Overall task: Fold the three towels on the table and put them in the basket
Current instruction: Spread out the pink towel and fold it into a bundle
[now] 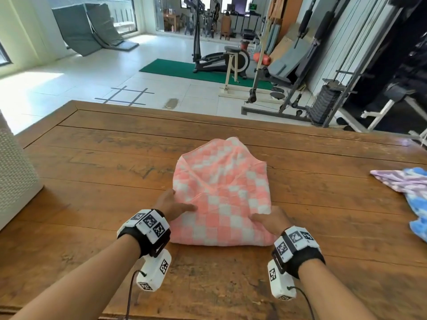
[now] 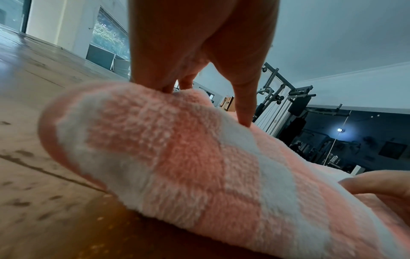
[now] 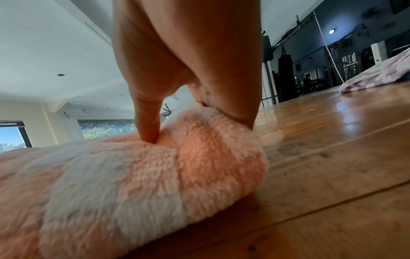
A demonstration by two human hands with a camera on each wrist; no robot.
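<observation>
- My left hand [image 1: 172, 204] and right hand [image 1: 269, 221] each pinch the pink towel [image 1: 221, 192] near the table's [image 1: 92, 158] front edge.
- If I pull unevenly, the fold could go crooked.

place: home gym | shown by: elliptical trainer [image 1: 219, 58] upper centre, weight machine [image 1: 323, 88] upper right, folded mats [image 1: 87, 26] upper left
</observation>
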